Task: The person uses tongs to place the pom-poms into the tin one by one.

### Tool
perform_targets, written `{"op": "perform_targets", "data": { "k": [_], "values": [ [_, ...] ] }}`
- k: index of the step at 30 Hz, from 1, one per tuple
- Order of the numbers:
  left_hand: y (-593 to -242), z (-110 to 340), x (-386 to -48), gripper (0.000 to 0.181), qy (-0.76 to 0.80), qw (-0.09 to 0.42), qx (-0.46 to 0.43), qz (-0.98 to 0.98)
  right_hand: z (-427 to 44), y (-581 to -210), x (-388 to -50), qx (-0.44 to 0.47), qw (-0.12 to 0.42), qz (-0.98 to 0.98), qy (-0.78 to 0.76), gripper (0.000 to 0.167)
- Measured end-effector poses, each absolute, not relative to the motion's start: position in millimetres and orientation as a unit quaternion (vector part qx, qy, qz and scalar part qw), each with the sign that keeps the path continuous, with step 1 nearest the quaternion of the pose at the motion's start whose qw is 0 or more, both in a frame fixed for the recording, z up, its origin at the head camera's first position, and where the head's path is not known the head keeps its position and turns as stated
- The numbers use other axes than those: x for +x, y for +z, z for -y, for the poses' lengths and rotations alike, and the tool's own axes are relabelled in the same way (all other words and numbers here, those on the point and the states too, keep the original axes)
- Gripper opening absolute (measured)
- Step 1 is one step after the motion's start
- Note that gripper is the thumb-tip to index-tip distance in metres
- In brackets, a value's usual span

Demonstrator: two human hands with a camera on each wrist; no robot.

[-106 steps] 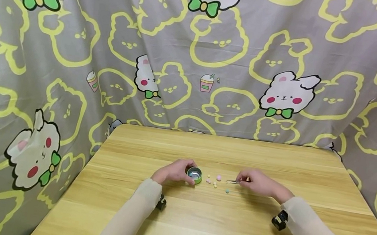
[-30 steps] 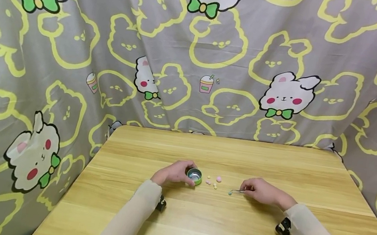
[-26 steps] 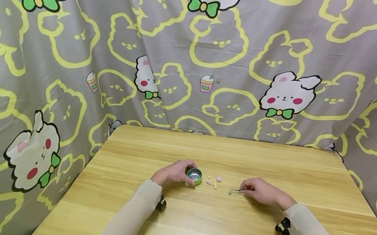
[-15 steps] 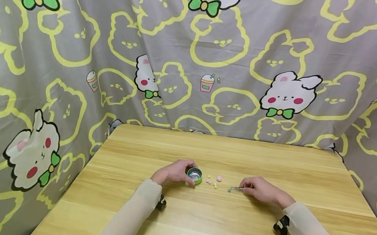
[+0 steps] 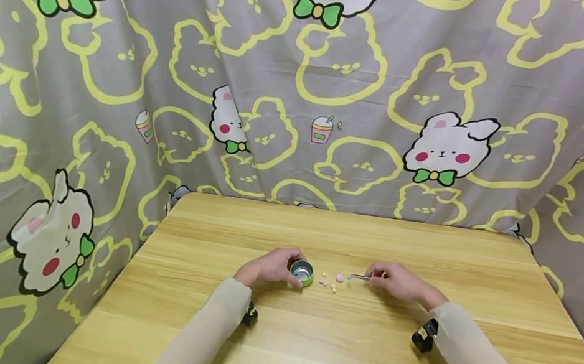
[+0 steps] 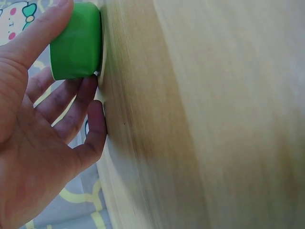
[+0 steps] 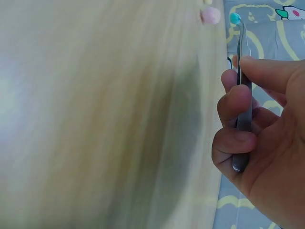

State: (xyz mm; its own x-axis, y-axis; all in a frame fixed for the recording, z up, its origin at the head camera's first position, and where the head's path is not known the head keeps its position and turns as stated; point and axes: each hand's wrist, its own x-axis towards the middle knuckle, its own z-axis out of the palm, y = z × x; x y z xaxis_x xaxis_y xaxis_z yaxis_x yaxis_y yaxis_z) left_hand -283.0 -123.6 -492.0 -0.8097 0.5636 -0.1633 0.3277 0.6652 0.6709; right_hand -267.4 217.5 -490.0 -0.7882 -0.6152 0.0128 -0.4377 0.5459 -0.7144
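My left hand (image 5: 277,265) (image 6: 47,124) grips a small round green tin (image 5: 302,273) (image 6: 78,43) between thumb and fingers; its top is open and its inside is silvery. In my right hand (image 5: 396,281) (image 7: 267,124) are metal tweezers (image 5: 361,277) (image 7: 244,109), their tips holding a small teal ball (image 5: 350,277) (image 7: 235,18) off the wood. Just left of that ball lies a larger pink ball (image 5: 339,278) (image 7: 210,15). Between it and the tin lie several tiny balls, among them a yellow one (image 5: 324,274) and a pink one (image 5: 324,283).
The wooden table (image 5: 301,347) extends around both hands. Behind it and at both sides hangs a grey curtain (image 5: 337,182) with yellow outlines and white animal heads. A black wrist device (image 5: 424,335) sits at the right sleeve and another (image 5: 250,314) at the left.
The teal ball has left its earlier spot on the wood and moved left and farther back in the tweezers, along with my right hand. My left hand and the tin stay in place.
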Motion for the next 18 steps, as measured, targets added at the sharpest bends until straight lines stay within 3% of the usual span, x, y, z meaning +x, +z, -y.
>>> {"op": "perform_targets", "data": {
  "k": [18],
  "values": [
    [-491.1,123.6,-282.6,0.047,0.33,0.188,0.25,-0.891,-179.2,-461.8,-279.1,-0.298,0.144,-0.855,-0.4,0.015]
  ]
}}
